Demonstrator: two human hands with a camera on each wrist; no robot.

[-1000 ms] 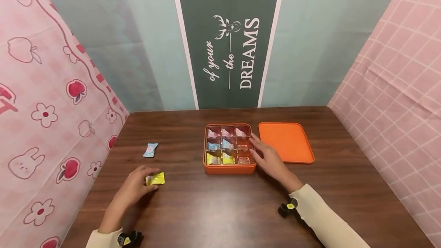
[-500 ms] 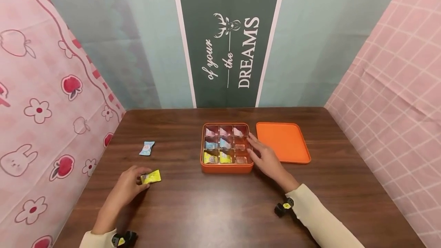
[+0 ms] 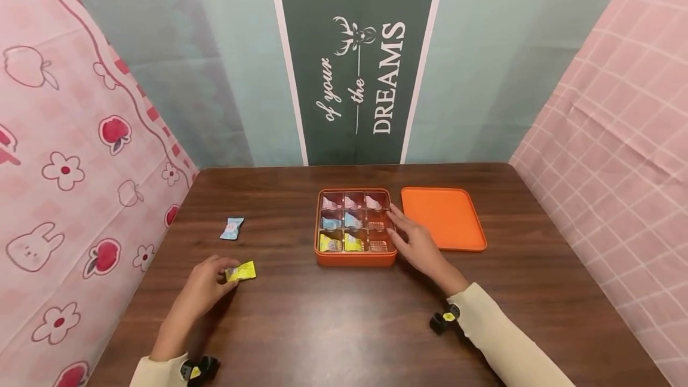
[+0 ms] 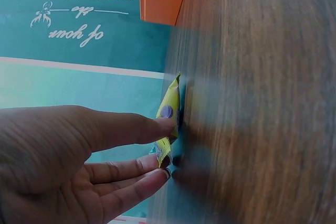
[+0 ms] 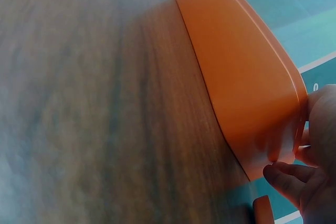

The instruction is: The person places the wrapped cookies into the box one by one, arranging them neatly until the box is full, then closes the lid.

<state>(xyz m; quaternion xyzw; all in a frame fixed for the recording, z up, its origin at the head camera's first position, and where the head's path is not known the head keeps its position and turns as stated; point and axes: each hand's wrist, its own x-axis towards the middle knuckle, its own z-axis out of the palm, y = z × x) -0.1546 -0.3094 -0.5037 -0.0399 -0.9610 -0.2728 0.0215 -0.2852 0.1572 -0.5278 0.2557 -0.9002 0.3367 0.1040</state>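
Note:
My left hand point(image 3: 206, 284) is low at the table's left side, pinching a yellow wrapped candy point(image 3: 244, 270) between thumb and fingers. In the left wrist view the thumb lies across the yellow wrapper point(image 4: 170, 98), close to the wood. A blue wrapped candy point(image 3: 232, 229) lies just beyond that hand. My right hand point(image 3: 421, 249) rests against the right side of an orange divided box point(image 3: 355, 260), fingers extended along its rim and wall. Pink candies fill the box's back row; two blue and two yellow ones sit in front, and the right-hand cells of those rows are bare.
The orange lid point(image 3: 443, 220) lies flat to the right of the box, near the right hand. Both stand on a dark wooden table point(image 3: 333, 321). Patterned cloth hangs along the left, back and right edges.
My left thumb has drawn in closer against the yellow candy, which stays near the same spot. The right hand keeps its place on the box; the head view shifts slightly.

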